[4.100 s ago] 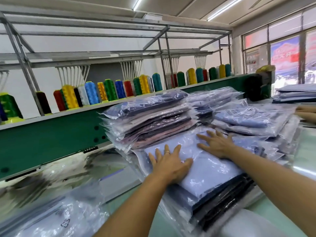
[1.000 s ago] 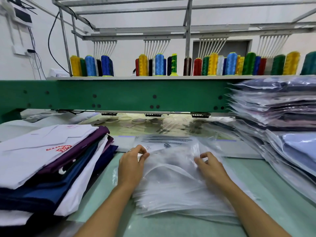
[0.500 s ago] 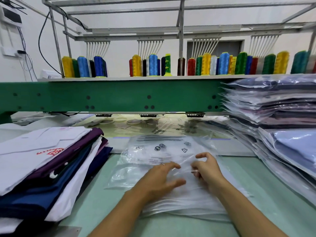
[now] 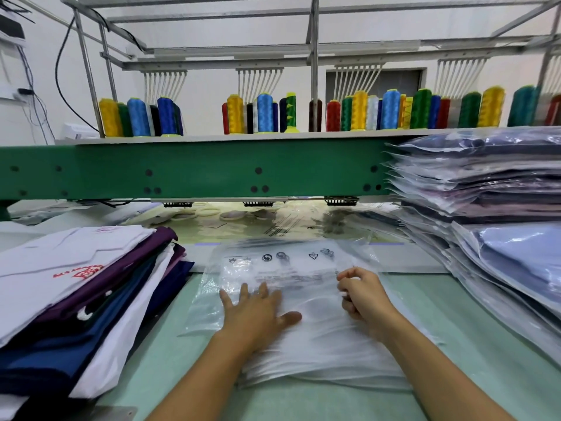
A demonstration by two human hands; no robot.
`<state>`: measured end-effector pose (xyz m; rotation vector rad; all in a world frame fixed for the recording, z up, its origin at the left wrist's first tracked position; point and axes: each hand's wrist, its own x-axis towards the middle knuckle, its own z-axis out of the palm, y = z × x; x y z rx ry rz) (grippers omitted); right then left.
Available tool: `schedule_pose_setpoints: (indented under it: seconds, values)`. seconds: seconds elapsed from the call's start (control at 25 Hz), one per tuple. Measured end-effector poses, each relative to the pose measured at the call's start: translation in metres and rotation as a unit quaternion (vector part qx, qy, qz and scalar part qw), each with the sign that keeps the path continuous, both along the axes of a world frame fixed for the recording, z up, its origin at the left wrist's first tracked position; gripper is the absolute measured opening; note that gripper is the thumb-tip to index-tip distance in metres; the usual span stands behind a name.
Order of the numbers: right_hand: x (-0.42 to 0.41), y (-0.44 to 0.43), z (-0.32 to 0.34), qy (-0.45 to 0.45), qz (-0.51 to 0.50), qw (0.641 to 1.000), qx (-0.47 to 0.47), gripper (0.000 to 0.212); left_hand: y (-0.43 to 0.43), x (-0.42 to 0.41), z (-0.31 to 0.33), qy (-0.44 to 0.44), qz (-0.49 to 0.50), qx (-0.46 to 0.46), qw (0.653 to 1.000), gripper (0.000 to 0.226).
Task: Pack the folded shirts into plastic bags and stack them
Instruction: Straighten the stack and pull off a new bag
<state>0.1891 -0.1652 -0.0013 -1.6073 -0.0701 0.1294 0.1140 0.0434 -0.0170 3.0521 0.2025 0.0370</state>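
Your left hand [image 4: 258, 311] lies flat, fingers spread, on the pile of empty plastic bags [image 4: 318, 357] at the near middle of the table [image 4: 485, 344]. Your right hand [image 4: 364, 296], fingers curled, pinches the top bag [image 4: 282, 264]. Folded shirts [image 4: 76, 293] lie left; bagged shirts [image 4: 501, 208] are stacked right.

Above the green beam [image 4: 197, 174] you had thread cones [image 4: 264, 112] in yellow, blue, green and red. Below it, your desk [image 4: 164, 354] was pale mint, the plastic bags [image 4: 303, 268] clear with black symbols, the top folded shirt [image 4: 60, 262] white with red embroidery.
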Motion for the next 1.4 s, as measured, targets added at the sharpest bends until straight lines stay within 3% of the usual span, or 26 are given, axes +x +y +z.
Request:
schedule_pose_setpoints:
  seconds: [0.08, 0.16, 0.28, 0.36, 0.52, 0.8, 1.04, 1.4]
  values:
    - [-0.005, 0.004, -0.002, -0.001, 0.026, 1.000, 0.005, 0.013, -0.005, -0.001, 0.005, -0.114, -0.028, 0.028, 0.993, 0.066]
    - [-0.010, 0.014, -0.005, -0.006, 0.033, 0.999, 0.014, 0.015, -0.020, -0.002, 0.007, -0.234, -0.121, -0.015, 0.965, 0.051]
    - [-0.016, 0.029, -0.007, -0.023, 0.011, 1.000, 0.015, 0.018, -0.045, -0.004, 0.003, -0.315, -0.226, -0.037, 0.921, 0.031]
    - [-0.016, 0.032, -0.007, -0.029, -0.001, 0.999, 0.016, 0.020, -0.049, -0.003, 0.001, -0.345, -0.244, -0.026, 0.906, 0.024]
    - [-0.020, 0.035, -0.009, -0.019, 0.018, 0.999, 0.028, 0.022, -0.045, -0.001, 0.000, -0.369, -0.236, -0.003, 0.899, 0.017]
    - [-0.014, 0.029, -0.006, -0.052, -0.050, 0.997, 0.022, 0.009, -0.025, -0.003, 0.005, -0.367, -0.150, -0.096, 0.913, 0.013]
    - [-0.007, 0.012, -0.009, -0.063, -0.064, 0.996, -0.004, 0.005, 0.009, -0.007, 0.007, -0.366, -0.074, -0.037, 0.927, 0.008]
    - [0.017, -0.014, -0.016, -0.111, -0.133, 0.985, -0.006, 0.007, 0.042, -0.022, 0.014, -0.388, 0.052, -0.070, 0.918, 0.005]
